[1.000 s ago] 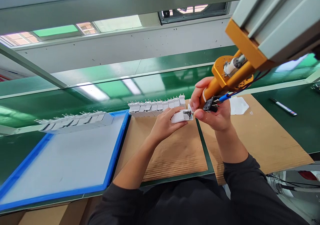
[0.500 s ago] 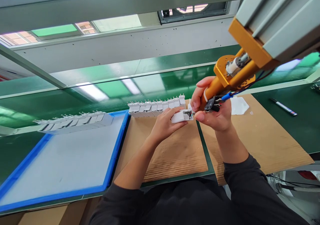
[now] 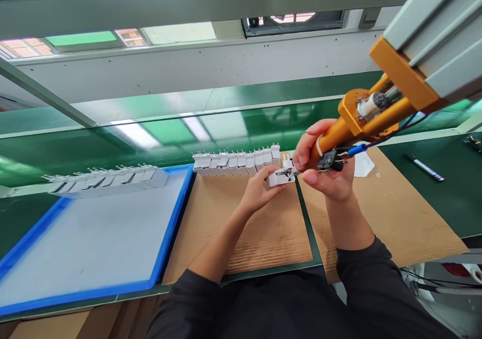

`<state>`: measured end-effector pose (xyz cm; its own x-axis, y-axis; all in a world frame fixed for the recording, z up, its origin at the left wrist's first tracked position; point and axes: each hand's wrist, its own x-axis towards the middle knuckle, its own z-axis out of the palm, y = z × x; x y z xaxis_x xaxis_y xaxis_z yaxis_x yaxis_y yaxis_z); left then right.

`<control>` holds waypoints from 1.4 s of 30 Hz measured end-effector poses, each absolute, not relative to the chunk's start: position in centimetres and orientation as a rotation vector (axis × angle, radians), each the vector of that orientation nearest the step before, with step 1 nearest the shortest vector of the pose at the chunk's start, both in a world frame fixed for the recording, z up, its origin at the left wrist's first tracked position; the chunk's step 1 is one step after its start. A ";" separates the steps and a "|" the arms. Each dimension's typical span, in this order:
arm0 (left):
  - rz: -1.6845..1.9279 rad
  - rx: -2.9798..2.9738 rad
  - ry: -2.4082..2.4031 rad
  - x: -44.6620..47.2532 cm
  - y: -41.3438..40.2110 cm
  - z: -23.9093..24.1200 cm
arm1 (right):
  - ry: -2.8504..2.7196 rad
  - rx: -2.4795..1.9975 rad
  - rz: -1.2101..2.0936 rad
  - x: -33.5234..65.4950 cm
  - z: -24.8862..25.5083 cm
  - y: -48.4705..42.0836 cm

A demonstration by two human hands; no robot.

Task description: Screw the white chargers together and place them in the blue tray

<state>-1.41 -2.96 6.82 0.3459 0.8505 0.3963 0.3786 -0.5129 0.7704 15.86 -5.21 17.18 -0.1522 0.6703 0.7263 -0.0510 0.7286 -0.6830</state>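
My left hand (image 3: 258, 193) grips a white plug adapter casing (image 3: 280, 177) by its left end. The casing's open side faces up, showing small parts and wires inside. My right hand (image 3: 327, 165) is wrapped around the orange barrel of a nozzle tool (image 3: 341, 130). A black switch (image 3: 329, 159) with blue-sleeved wiring sits on the tool near my palm. The tool's tip points at the right end of the casing, close to my right fingertips; whether it touches is too small to tell. Just behind the casing stands a row of white plug adapters (image 3: 241, 162), pins upward.
On the left lies a blue-rimmed white tray (image 3: 161, 258), with more white plug adapters (image 3: 113, 181) along its back edge. Cardboard sheets (image 3: 395, 218) cover the green bench. A marker pen (image 3: 425, 167) and a white paper piece (image 3: 363, 164) lie right. The tool's grey body (image 3: 440, 32) extends up right.
Both hands, the casing and the orange nozzle tool have shifted slightly right in the view. The grips look unchanged, and the tool's tip stays at the casing's right end.
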 end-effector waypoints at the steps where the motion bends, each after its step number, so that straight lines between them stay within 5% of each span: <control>1: 1.109 2.007 1.040 -1.0 -2.8 6.2 | -1.610 -0.534 0.688 15.9 17.1 -5.2; 42: 1.238 1.859 0.824 3.9 -2.2 5.2 | -1.576 -0.599 0.692 15.6 16.9 -5.4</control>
